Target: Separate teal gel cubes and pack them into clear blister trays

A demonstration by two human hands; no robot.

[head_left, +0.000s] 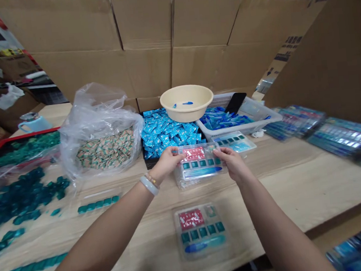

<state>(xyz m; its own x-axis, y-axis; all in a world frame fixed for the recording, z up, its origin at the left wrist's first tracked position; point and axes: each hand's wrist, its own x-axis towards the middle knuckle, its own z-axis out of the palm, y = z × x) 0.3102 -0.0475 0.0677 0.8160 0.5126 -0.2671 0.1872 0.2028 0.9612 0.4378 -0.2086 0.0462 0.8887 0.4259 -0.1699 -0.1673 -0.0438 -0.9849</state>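
Observation:
My left hand [166, 162] grips the left edge of a clear plastic blister tray [208, 153], and my right hand [232, 161] grips its right edge. In this tray sit a red packet [193, 153], a row of teal square pieces [195, 164] and a blue pen-like stick [203, 171]. Beneath it, further clear trays [185, 183] appear stacked. Nearer to me lies another filled tray [177, 223] with a red packet [191, 219], teal squares [203, 231] and a blue pen-like piece [196, 247].
Behind the hands are blue packets [157, 131], a beige basin [188, 115] and a white basket [256, 122] of blue pieces. Leftward stand a plastic bag [85, 106] of small packets and loose teal pieces [20, 197]. Packed trays [343, 134] line the right; cardboard [148, 66] walls the back.

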